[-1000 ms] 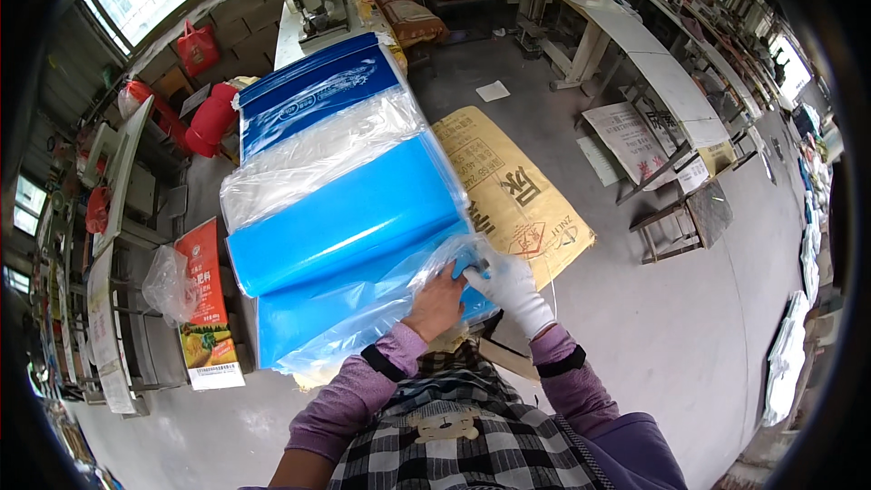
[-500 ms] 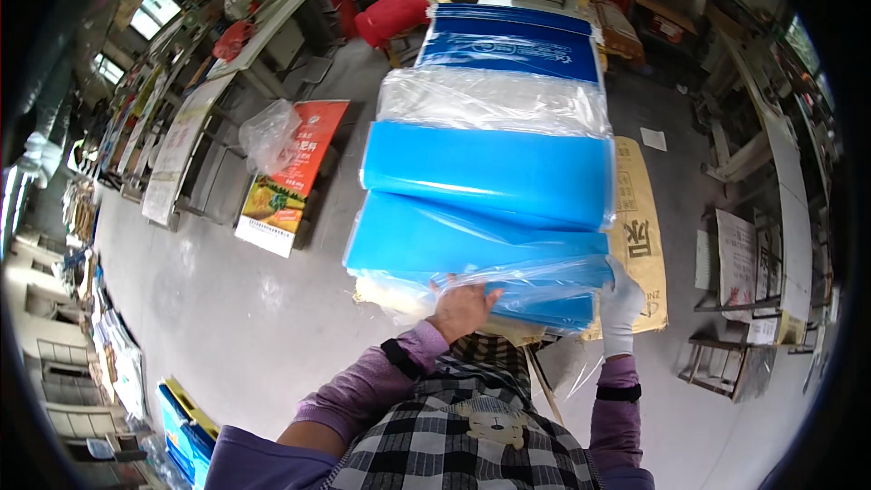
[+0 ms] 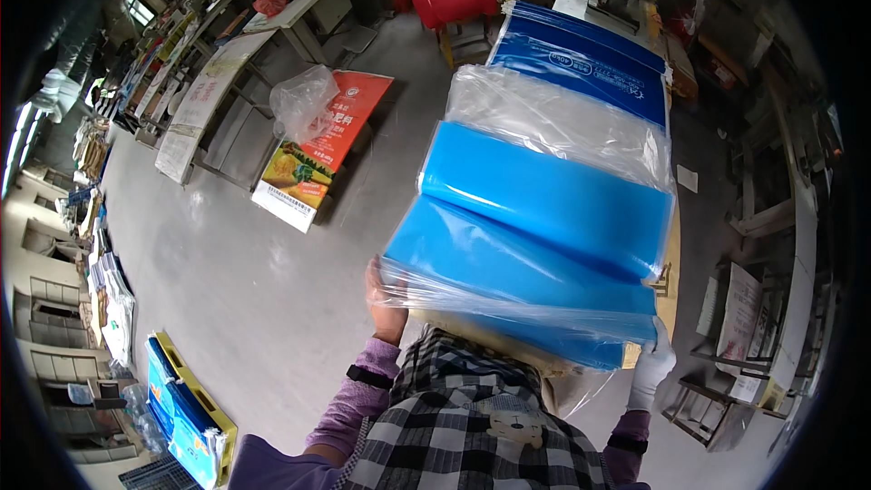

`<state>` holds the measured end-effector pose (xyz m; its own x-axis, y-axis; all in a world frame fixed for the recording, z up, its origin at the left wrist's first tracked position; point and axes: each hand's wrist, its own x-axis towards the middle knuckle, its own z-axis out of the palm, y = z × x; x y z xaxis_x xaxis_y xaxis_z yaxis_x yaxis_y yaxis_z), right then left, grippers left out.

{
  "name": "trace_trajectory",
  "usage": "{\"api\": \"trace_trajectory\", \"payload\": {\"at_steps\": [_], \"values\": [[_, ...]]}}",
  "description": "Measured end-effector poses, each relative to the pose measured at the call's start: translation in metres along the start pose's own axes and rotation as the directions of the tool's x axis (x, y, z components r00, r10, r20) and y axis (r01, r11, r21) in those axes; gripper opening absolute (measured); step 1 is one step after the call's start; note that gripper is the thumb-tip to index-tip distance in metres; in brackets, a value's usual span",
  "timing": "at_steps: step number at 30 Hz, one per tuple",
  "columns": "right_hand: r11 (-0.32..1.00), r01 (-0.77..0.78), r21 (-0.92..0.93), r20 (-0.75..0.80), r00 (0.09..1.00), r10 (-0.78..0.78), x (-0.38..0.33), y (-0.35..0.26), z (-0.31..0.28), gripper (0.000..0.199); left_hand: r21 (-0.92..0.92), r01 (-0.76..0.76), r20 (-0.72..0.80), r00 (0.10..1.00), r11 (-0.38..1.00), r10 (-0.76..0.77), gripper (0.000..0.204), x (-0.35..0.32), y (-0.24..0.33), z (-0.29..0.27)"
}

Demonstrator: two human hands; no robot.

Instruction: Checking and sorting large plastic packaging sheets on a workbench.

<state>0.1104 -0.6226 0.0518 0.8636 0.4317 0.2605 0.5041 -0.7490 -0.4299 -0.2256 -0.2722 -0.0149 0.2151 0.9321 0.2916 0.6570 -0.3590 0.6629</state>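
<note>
A stack of glossy blue plastic bags (image 3: 544, 191) lies before me, with clear plastic film (image 3: 526, 308) stretched across its near edge. My bare left hand (image 3: 387, 301) is closed at the film's left end, the fingers partly behind it. At the right end, my white-gloved right hand (image 3: 653, 365) pinches the film's corner beside the blue bags. Farther up the stack come a band of crumpled clear plastic (image 3: 562, 122) and a dark blue printed bag (image 3: 581, 59). Parts of my fingers are hidden by the film.
Left of the stack, an orange printed bag (image 3: 340, 136) lies on a low support with a clear plastic bag (image 3: 304, 104) on it. A red bundle (image 3: 458, 2) rests on a stool behind. Blue packs on a yellow frame (image 3: 222, 440) stand lower left; a wooden stool (image 3: 712, 404) stands right.
My left hand has moved left from the film's middle to its left end. The film is now drawn taut between both hands. My view has turned left, shifting the stack rightward.
</note>
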Motion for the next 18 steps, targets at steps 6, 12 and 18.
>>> {"api": "trace_trajectory", "payload": {"at_steps": [6, 12, 18], "values": [[0.996, -0.029, -0.080, 0.049, 0.998, 0.033, -0.016, 0.003, -0.002, 0.035, -0.206, 0.100, 0.069, 0.994, 0.973, -0.087, 0.050, 0.045, 0.008, 0.010], [0.972, -0.123, -0.202, 0.076, 0.987, 0.141, -0.013, -0.021, -0.003, 0.030, -0.170, 0.040, 0.048, 0.998, 0.985, -0.032, 0.011, 0.089, 0.003, 0.026], [0.980, -0.161, -0.117, 0.021, 0.986, 0.165, -0.004, -0.013, -0.005, 0.033, -0.385, -0.243, 0.512, 0.746, 0.890, 0.425, 0.003, 0.129, 0.005, 0.003]]}}
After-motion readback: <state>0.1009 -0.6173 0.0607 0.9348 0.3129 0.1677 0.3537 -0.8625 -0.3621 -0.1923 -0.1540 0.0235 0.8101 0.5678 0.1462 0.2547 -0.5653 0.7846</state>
